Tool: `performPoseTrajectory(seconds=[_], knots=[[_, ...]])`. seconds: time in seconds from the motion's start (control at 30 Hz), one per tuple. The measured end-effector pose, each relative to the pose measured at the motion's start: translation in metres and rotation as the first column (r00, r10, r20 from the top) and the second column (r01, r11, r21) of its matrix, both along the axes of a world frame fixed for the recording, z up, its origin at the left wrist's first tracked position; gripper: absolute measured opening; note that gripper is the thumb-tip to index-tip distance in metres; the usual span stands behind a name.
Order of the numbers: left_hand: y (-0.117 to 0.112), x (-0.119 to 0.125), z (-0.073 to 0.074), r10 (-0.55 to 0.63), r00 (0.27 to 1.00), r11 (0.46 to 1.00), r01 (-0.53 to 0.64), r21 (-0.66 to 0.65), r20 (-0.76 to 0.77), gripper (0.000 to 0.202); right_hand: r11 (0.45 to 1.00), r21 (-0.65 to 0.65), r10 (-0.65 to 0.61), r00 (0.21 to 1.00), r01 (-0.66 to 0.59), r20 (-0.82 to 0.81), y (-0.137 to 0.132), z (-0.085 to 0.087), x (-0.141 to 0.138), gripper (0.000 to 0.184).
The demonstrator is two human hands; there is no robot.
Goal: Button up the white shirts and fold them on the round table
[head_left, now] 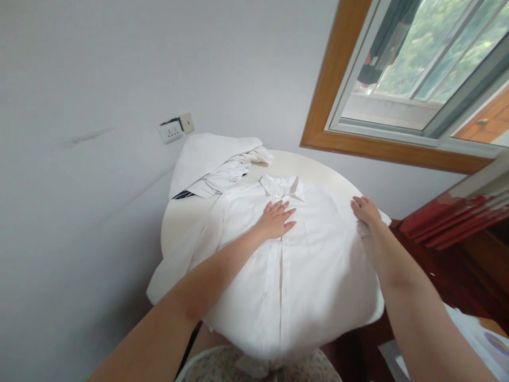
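Observation:
A white button-front shirt [314,270] lies spread face up across a round table, its collar [281,187] pointing toward the wall and its hem hanging over the near edge. My left hand [276,220] rests on the upper chest of the shirt just below the collar, fingers spread. Near the table's right edge, my right hand [365,210] lies on the shirt's shoulder or sleeve area, palm down with its fingers stretched out close together. One sleeve [170,270] drapes over the left edge of the table.
Folded white clothes [217,159] are piled at the table's back left. The cream tabletop [318,168] meets the wall, which carries a socket [170,131]. A wood-framed window [382,151] is at upper right, with a red curtain [453,220] below. Papers [477,339] lie at lower right.

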State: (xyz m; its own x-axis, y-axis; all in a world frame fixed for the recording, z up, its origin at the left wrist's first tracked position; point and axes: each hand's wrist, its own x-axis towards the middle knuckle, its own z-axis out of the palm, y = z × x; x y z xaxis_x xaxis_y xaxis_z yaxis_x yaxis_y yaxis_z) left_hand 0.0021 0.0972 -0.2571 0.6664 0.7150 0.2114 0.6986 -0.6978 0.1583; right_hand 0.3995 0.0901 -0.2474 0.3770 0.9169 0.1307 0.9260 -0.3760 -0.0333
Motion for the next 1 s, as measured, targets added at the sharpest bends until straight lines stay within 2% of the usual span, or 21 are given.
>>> performPoseTrajectory(seconds=[0.07, 0.13, 0.2, 0.27, 0.33, 0.4, 0.47, 0.53, 0.63, 0.7, 0.77, 0.83, 0.9, 1.0], knots=[[0.0, 0.0, 0.0, 0.004, 1.0, 1.0, -0.004, 0.004, 0.002, 0.057, 0.994, 0.056, -0.096, 0.994, 0.093, 0.053, 0.001, 0.009, -0.012, 0.046], [0.0, 0.0, -0.001, 0.009, 1.0, 1.0, -0.009, 0.008, 0.001, 0.057, 0.976, 0.141, -0.186, 0.976, 0.169, 0.117, 0.004, 0.019, -0.043, 0.044], [-0.001, 0.002, 0.0, 0.01, 1.0, 1.0, -0.01, 0.014, -0.002, 0.056, 0.986, 0.168, -0.035, 0.988, 0.01, 0.151, 0.006, 0.024, -0.088, 0.044], [-0.005, 0.004, 0.004, 0.013, 1.0, 0.999, -0.013, 0.037, -0.003, 0.053, 0.982, 0.14, 0.107, 0.987, -0.123, 0.118, 0.005, 0.02, -0.136, 0.049], [-0.01, 0.003, 0.012, 0.02, 1.0, 0.995, -0.02, 0.099, -0.003, 0.047, 0.985, 0.046, 0.165, 0.985, -0.167, 0.044, 0.0, 0.009, -0.173, 0.058], [-0.017, -0.006, 0.025, 0.047, 0.999, 0.984, -0.044, 0.174, -0.014, 0.037, 0.982, 0.031, 0.186, 0.982, -0.186, 0.02, -0.008, -0.003, -0.193, 0.063], [-0.022, -0.025, 0.041, 0.133, 0.99, 0.966, -0.121, 0.229, -0.037, 0.031, 0.98, 0.027, 0.197, 0.98, -0.197, 0.004, -0.017, -0.011, -0.198, 0.067], [-0.027, -0.054, 0.057, 0.29, 0.956, 0.928, -0.267, 0.258, -0.054, 0.03, 0.979, 0.025, 0.204, 0.979, -0.204, 0.001, -0.026, -0.013, -0.193, 0.067], [-0.034, -0.107, 0.072, 0.56, 0.823, 0.817, -0.531, 0.226, -0.092, 0.042, 0.98, 0.032, 0.194, 0.981, -0.195, 0.017, -0.038, -0.01, -0.186, 0.066], [-0.042, -0.137, 0.074, 0.652, 0.739, 0.758, -0.637, 0.141, -0.171, 0.053, 0.982, 0.033, 0.187, 0.982, -0.187, 0.019, -0.046, -0.008, -0.186, 0.066], [-0.053, -0.157, 0.072, 0.644, 0.715, 0.749, -0.662, 0.034, -0.272, 0.058, 0.982, 0.025, 0.185, 0.983, -0.186, 0.014, -0.054, -0.008, -0.187, 0.066], [-0.065, -0.168, 0.068, 0.594, 0.738, 0.772, -0.635, -0.03, -0.321, 0.056, 0.982, 0.014, 0.186, 0.982, -0.186, 0.01, -0.064, -0.008, -0.187, 0.066], [-0.076, -0.173, 0.065, 0.56, 0.771, 0.805, -0.593, -0.025, -0.303, 0.049, 0.982, 0.012, 0.19, 0.982, -0.19, 0.006, -0.075, -0.008, -0.184, 0.066], [-0.082, -0.18, 0.066, 0.536, 0.82, 0.836, -0.549, -0.009, -0.2, 0.043, 0.984, 0.038, 0.171, 0.985, -0.172, 0.012, -0.089, -0.004, -0.183, 0.065]])
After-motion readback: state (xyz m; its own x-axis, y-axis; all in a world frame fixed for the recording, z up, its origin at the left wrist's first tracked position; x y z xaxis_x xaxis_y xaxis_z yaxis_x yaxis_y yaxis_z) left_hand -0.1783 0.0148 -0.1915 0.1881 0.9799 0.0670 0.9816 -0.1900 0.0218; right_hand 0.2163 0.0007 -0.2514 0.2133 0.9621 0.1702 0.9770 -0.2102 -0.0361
